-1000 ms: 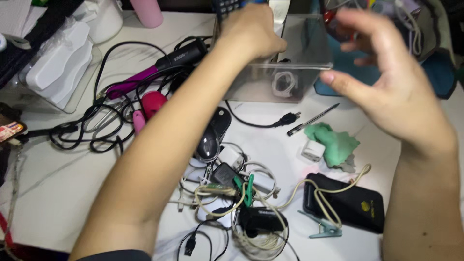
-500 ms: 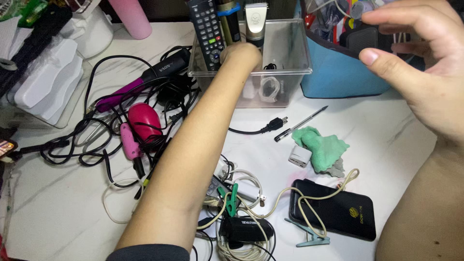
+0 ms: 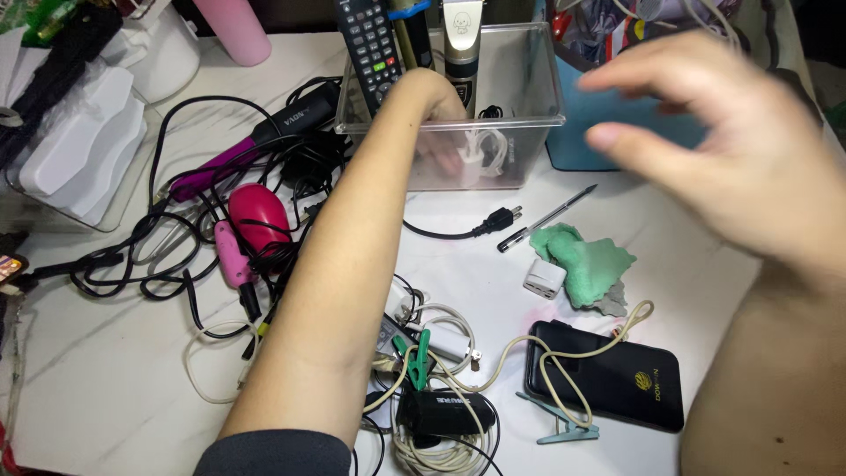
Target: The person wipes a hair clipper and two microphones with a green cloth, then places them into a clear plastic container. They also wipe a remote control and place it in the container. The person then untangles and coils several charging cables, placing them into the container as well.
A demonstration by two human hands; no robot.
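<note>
Left hand [image 3: 445, 132] reaching into the clear plastic bin [image 3: 529, 97].
Its fingers are hidden among white cables; grip unclear. Right hand [image 3: 731, 150] is hovering open, holding nothing.

Bare forearms, with a dark grey sleeve [image 3: 273, 451] on the left.

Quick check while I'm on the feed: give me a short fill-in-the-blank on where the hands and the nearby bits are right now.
1. The left hand reaches down into the clear plastic ____.
2. The right hand hovers open and holds ____.
3. The green cloth lies next to a small white ____.
4. A cream cable loops over the ____ power bank.

Missing words: box; nothing; charger; black
</note>
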